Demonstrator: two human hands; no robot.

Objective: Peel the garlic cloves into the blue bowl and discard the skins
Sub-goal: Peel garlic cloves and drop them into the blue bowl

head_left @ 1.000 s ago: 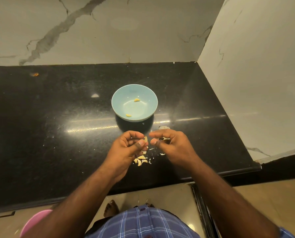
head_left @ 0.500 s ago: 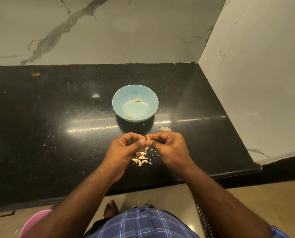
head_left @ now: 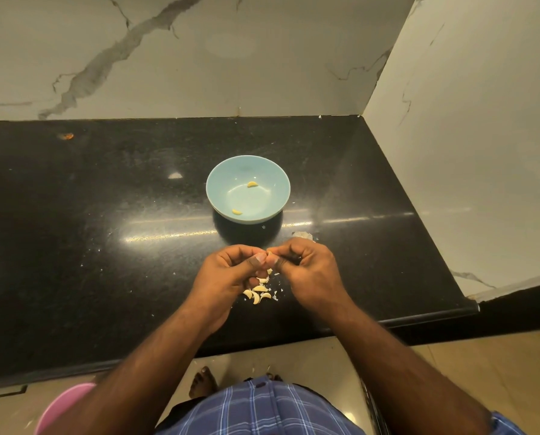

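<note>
Your left hand [head_left: 231, 274] and right hand [head_left: 309, 271] pinch one small pale garlic clove [head_left: 269, 253] between curled fingers, above crescent cloves [head_left: 257, 293] near the glossy black stone desk [head_left: 105, 230] front edge; round blue bowl [head_left: 218, 196] sits beyond.

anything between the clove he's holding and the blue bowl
Nothing visible. Both hands pinch the clove just in front of the bowl, with only bare counter between. The bowl is open-topped and holds two cloves.

Both hands, left hand [head_left: 227, 274] and right hand [head_left: 309, 271], pinch one garlic clove [head_left: 269, 253] near the blue bowl [head_left: 218, 196].
</note>
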